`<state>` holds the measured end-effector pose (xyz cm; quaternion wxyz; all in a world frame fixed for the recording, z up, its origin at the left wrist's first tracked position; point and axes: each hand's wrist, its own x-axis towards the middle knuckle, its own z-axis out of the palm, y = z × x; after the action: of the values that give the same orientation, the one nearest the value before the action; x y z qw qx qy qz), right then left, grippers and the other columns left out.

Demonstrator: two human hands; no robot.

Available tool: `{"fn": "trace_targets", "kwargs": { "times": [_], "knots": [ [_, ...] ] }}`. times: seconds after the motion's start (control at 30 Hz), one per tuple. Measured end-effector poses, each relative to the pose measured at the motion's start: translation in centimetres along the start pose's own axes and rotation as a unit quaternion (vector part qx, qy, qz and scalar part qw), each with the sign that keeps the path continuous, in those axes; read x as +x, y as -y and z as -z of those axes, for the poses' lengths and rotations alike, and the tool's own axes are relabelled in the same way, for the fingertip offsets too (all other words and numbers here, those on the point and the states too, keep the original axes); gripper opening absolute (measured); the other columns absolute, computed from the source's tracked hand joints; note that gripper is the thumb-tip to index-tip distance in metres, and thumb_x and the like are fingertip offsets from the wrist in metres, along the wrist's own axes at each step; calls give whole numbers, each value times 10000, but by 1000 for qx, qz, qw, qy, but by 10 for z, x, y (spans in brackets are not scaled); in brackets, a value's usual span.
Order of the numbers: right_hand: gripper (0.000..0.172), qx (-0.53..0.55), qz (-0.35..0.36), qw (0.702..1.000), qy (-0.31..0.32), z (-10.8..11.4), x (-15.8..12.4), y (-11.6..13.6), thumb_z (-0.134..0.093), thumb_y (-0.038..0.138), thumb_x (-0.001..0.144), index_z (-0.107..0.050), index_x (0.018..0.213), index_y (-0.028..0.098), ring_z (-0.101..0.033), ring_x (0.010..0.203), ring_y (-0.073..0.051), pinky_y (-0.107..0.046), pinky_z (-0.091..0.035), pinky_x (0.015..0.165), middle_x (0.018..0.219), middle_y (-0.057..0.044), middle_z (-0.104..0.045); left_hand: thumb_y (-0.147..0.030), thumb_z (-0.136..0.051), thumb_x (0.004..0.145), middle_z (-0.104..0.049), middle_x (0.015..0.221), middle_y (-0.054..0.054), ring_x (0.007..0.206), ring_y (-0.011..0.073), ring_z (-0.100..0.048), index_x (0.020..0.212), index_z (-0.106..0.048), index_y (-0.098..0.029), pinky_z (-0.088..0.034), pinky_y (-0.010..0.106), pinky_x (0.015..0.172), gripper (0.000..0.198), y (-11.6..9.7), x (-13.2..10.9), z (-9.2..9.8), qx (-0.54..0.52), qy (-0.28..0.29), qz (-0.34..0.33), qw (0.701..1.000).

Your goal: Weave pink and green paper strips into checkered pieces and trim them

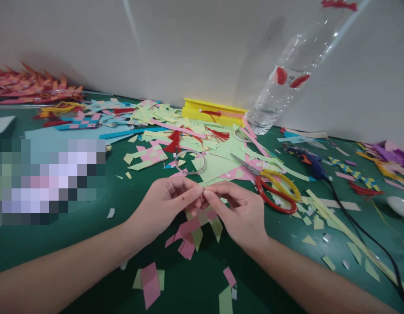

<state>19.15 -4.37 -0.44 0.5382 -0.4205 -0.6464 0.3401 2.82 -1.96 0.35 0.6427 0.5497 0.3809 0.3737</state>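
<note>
My left hand (172, 198) and my right hand (236, 209) meet at the fingertips over the middle of the green table. Both are closed in a pinch. Just below the fingers shows a woven pink and pale green paper piece (197, 226) with loose strip ends; the fingers partly hide its top, and what exactly each pinch grips is too small to tell. Beyond my hands lies a clear tape ring (190, 162). Scissors (277, 187) with red and yellow handles rest beside my right hand, their blades pointing back left.
Paper strips and scraps (156, 113) cover the back of the green table (100, 253). A yellow folded piece (215, 112) and a plastic bottle (280, 87) stand near the wall. A blue glue gun (315, 165) trails a black cord at right. Red folded paper (32, 85) lies back left.
</note>
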Motion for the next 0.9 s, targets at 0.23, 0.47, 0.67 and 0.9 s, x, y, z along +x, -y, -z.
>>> {"fn": "trace_targets", "kwargs": {
  "times": [0.23, 0.47, 0.67, 0.9],
  "knots": [
    [111, -3, -3, 1000, 2, -1, -2, 0, -616, 169, 816, -704, 805, 235, -645, 626, -108, -237, -556, 630, 749, 14, -702, -326, -624, 835, -578, 574, -34, 463, 43, -496, 651, -615, -143, -360, 128, 417, 260, 1, -1, 1, -15, 6, 3, 1000],
    [98, -29, -8, 1000, 0, -1, -1, 1, -618, 195, 814, -706, 805, 237, -650, 616, -118, -242, -566, 621, 742, 7, -706, -357, -618, 831, -568, 571, -25, 459, 56, -480, 655, -603, -142, -349, 146, 411, 278, 2, 0, 1, 1, 3, 11, 1000],
    [90, -38, -3, 999, 5, 0, -1, 2, -614, 198, 816, -696, 793, 230, -653, 616, -120, -240, -564, 616, 730, 8, -705, -365, -624, 825, -558, 541, -35, 442, 52, -471, 649, -601, -145, -342, 144, 406, 283, 2, 1, 1, 4, 4, 16, 1000],
    [95, -48, 11, 999, 6, 1, -2, 0, -616, 176, 815, -693, 808, 232, -648, 633, -99, -207, -544, 631, 761, 22, -705, -305, -619, 842, -581, 575, -41, 459, 30, -498, 655, -616, -140, -357, 114, 420, 250, 1, -1, 2, -26, 18, 11, 999]
  ]
}}
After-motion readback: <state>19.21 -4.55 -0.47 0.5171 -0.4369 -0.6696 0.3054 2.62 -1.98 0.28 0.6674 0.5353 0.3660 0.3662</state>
